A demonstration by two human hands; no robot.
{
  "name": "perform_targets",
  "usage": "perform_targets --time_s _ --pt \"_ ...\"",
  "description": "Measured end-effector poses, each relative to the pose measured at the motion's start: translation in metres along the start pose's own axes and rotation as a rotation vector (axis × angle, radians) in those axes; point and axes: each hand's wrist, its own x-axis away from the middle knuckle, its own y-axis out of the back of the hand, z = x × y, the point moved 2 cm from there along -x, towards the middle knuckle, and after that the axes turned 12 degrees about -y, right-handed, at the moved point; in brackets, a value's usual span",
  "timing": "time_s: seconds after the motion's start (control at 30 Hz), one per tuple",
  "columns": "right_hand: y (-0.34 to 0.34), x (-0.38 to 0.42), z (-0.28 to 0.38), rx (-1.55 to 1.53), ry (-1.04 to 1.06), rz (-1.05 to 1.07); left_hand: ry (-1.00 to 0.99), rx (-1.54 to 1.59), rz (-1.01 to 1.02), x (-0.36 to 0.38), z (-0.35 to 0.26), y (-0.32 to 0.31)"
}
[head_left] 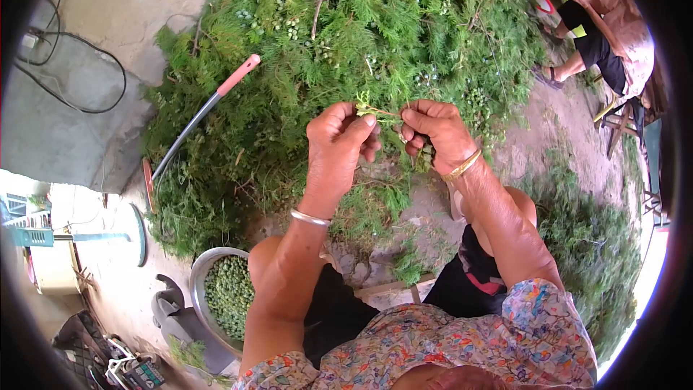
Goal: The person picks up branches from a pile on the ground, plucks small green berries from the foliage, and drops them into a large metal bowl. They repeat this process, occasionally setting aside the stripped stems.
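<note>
In the head view my left hand [342,136] pinches the leafy end of a small green sprig [367,107] between thumb and fingers. The sprig's thin brown stem runs across to my right hand [435,133], whose thumb and forefinger are closed on its other end. Both hands are raised in front of a large pile of green branches [346,43] with small pale berries among them. At the lower left, beside my knee, a round metal basin [199,274] holds many green berries [229,296].
A tool with a pink-ended handle [209,112] leans on the pile's left side. A black cable [86,108] lies at the upper left. Another person [613,43] sits at the upper right. More branches [585,253] lie at the right. A grey plastic object [191,332] is near the basin.
</note>
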Motion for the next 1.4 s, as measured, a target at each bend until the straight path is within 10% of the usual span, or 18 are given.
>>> perform_targets --time_s 0.27,1.4 --pt "0.002 0.002 0.004 0.084 0.047 -0.024 0.038 0.623 -0.005 -0.007 0.004 0.001" --pt "0.003 0.003 0.001 0.244 0.049 -0.069 0.155 0.472 -0.1 -0.012 0.013 0.013"
